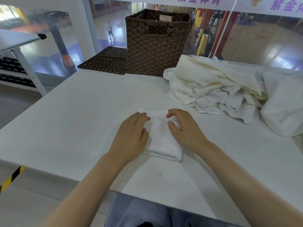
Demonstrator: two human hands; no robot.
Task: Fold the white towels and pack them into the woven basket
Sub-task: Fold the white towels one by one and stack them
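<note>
A small folded white towel [161,140] lies on the white table [73,115] in front of me. My left hand [131,136] lies flat on the towel's left side, fingers straight. My right hand [183,128] rests on the towel's right side with fingers bent down onto the cloth and the thumb against it. A heap of unfolded white towels [213,89] sits at the right of the table. The brown woven basket [155,46] stands upright at the table's far edge, beyond the folded towel.
A flat woven lid [105,61] lies to the left of the basket. More white cloth [285,108] bulges at the far right. Behind the table a glass wall looks over a sports hall. Another table stands at the far left.
</note>
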